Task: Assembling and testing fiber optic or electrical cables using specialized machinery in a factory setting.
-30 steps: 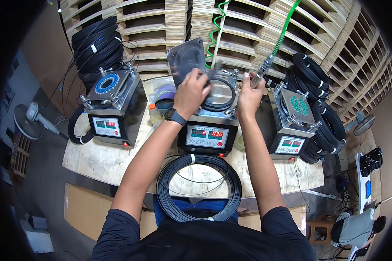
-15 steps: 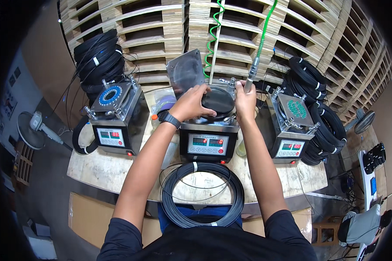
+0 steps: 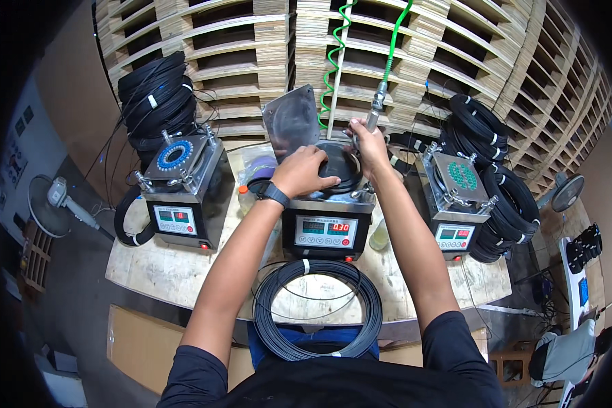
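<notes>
My left hand [image 3: 304, 171], with a dark wristband, is at the left side of a round black disc [image 3: 338, 166] on top of the middle bench machine [image 3: 326, 234]. Its thumb lies along the near edge and its fingers curl round the far left, gripping the disc. A metal air-blow nozzle [image 3: 374, 117] on a green hose [image 3: 394, 41] is in my closed right hand [image 3: 368, 149], held just beyond the disc's right edge. Behind my left hand a square metal lid [image 3: 292, 119] stands tilted up. Part of the disc is hidden by my hands.
Similar machines stand left [image 3: 183, 194], with a blue ring on top, and right [image 3: 455, 197], with green pieces. A black cable coil [image 3: 268, 306] lies at the table's [image 3: 143, 268] front edge. More coils [image 3: 153, 98] are stacked behind. Wooden pallets [image 3: 245, 44] line the back.
My right hand and the nozzle have moved left and slightly away, closer to the disc. My left hand has shifted slightly nearer. The middle machine's display has changed.
</notes>
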Demonstrator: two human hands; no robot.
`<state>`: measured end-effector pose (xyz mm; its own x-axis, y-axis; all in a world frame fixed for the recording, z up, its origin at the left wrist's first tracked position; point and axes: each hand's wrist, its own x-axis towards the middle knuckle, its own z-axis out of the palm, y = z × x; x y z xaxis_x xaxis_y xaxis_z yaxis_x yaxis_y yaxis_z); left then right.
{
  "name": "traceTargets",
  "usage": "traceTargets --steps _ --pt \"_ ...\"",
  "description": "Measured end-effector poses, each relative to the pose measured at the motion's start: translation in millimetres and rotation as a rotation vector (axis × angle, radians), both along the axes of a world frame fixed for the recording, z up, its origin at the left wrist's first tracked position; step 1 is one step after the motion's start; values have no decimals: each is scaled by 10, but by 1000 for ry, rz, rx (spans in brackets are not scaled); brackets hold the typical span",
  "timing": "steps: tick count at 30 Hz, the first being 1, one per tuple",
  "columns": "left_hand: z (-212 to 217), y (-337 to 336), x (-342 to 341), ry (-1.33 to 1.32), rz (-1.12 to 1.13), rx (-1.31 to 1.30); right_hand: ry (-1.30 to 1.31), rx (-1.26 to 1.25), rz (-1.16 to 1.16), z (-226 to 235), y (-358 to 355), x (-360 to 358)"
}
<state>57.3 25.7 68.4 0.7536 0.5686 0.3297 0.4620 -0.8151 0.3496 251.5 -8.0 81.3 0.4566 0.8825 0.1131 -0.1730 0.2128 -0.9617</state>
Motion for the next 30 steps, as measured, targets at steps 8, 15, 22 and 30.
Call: traceTargets --steps 8,15,22,30 --pt "122 -189 151 94 148 118 64 80 -109 -96 -21 86" --pt "-106 -423 482 52 431 278 -98 70 -284 -79 -36 -11" --pt "-131 -381 517 37 440 233 20 120 -224 -162 -69 91" --pt "-80 -434 597 24 517 176 -21 101 -194 -182 -33 125"
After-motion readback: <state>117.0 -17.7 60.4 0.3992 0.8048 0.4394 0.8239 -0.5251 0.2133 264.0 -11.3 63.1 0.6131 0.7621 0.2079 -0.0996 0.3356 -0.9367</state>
